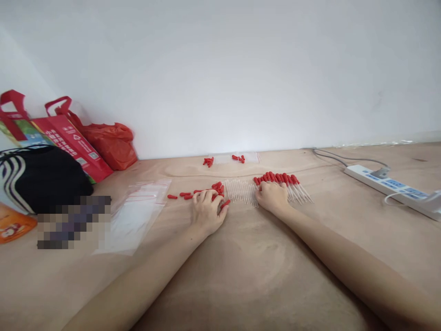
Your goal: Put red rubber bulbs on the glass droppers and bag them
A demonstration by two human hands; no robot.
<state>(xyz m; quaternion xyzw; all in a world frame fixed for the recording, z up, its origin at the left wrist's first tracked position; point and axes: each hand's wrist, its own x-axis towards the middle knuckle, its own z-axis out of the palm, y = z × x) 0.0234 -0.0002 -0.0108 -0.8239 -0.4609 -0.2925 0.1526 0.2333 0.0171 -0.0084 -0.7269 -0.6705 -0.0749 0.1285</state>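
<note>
Near the middle of the wooden table, my left hand (207, 212) rests with fingers spread over a pile of small red caps (217, 185); one red cap lies by its thumb and index fingertip. To its right is a row of thin clear droppers (239, 191). My right hand (273, 196) is curled at the right end of that row, its fingertips hidden, so what it holds cannot be made out. Just beyond and right of it, several droppers with red caps (284, 178) lie side by side, tips toward the front right.
Clear zip bags (138, 216) lie left of my left hand. Red bags (113, 142) and a black drawstring bag (48, 179) stand at the left. At the right is a white power strip (392, 186) with cables. More red caps (208, 162) lie near the wall.
</note>
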